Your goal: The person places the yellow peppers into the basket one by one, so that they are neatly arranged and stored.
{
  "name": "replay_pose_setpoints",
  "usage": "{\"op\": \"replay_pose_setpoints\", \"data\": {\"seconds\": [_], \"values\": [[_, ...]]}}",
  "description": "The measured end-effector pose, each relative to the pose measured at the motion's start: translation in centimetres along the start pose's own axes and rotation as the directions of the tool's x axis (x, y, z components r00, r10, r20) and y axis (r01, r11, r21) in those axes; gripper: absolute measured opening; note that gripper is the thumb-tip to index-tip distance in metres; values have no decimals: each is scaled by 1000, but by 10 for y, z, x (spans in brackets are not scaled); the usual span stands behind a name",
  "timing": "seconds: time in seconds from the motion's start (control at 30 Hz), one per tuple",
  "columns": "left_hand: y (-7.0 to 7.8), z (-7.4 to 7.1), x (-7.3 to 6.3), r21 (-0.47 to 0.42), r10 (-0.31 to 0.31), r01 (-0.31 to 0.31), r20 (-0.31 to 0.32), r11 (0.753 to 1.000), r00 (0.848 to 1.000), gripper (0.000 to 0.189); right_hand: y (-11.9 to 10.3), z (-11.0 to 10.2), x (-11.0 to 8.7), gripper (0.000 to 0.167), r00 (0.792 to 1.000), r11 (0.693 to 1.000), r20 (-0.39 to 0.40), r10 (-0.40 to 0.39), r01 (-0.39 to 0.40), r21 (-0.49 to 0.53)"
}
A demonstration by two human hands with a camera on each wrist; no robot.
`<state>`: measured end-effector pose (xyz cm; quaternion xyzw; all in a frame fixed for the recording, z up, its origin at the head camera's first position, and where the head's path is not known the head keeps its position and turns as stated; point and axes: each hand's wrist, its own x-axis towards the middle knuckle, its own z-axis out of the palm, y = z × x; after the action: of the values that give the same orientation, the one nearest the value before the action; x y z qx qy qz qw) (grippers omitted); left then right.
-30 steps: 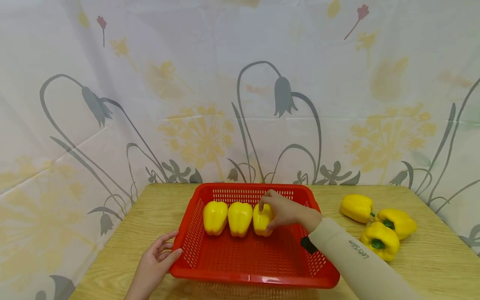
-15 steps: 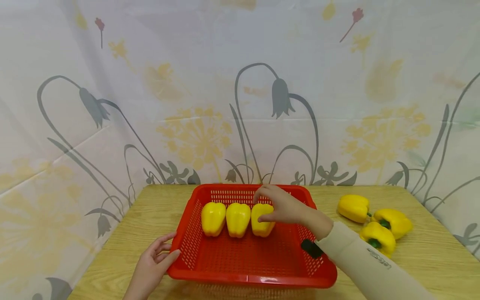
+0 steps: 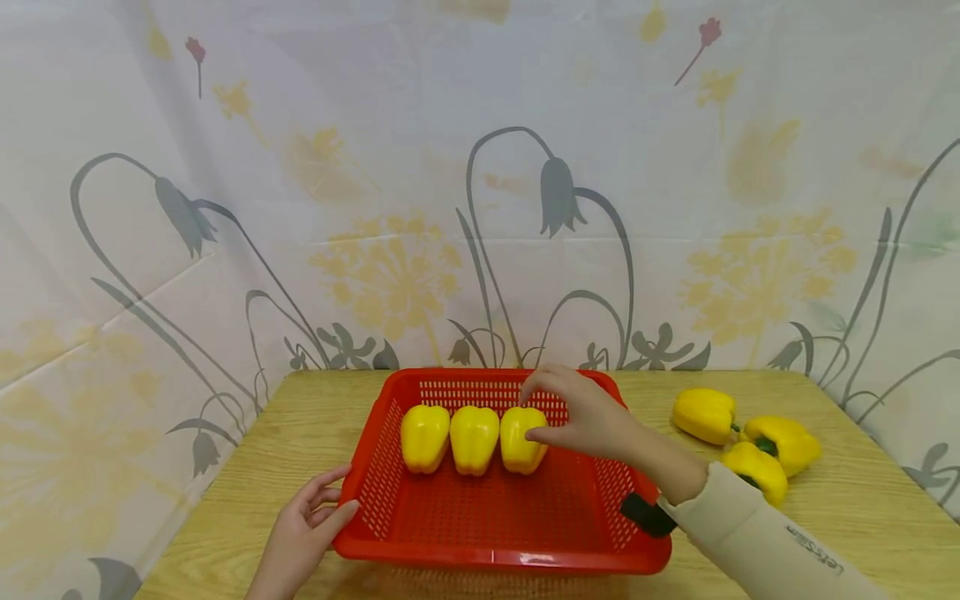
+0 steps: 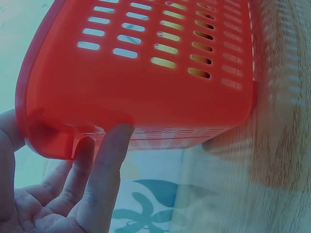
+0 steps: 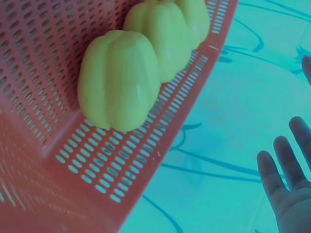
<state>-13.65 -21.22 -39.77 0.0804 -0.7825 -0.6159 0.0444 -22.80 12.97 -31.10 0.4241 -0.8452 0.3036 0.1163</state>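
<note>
Three yellow bell peppers stand in a row along the back of the red plastic basket (image 3: pixel 450 557): a left one (image 3: pixel 425 439), a middle one (image 3: pixel 475 441) and a right one (image 3: pixel 517 454). My left hand (image 3: pixel 300 525) holds the basket's left rim, its thumb over the edge and fingers against the outer wall (image 4: pixel 136 102), as the left wrist view shows. Over the right pepper hovers my right hand (image 3: pixel 592 417), fingers spread and holding nothing. The right wrist view shows that hand (image 5: pixel 294 194) apart from the nearest pepper (image 5: pixel 119 80).
Several more yellow bell peppers lie on the wooden table right of the basket: one at the back (image 3: pixel 703 415), one farther right (image 3: pixel 783 444) and one partly behind the sleeve (image 3: pixel 756 471). A flower-patterned cloth (image 3: pixel 405 167) hangs behind the table.
My right hand has let go of the right pepper and moved up and to the right, its fingers spreading. The pepper stays standing in the basket. My left hand keeps its place on the rim.
</note>
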Motion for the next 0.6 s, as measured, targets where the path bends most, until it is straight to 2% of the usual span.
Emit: {"op": "replay_pose_setpoints", "data": {"seconds": [0.23,0.6], "values": [[0,0,-1,9,7,-7,-4,1000,1000,49,2,-8,-11,33,990,996,-106,-93,94,4],[2,1,-1,-3,6,-6,4,1000,1000,50,4,-22,-35,36,982,995,-167,-91,83,-54]]}}
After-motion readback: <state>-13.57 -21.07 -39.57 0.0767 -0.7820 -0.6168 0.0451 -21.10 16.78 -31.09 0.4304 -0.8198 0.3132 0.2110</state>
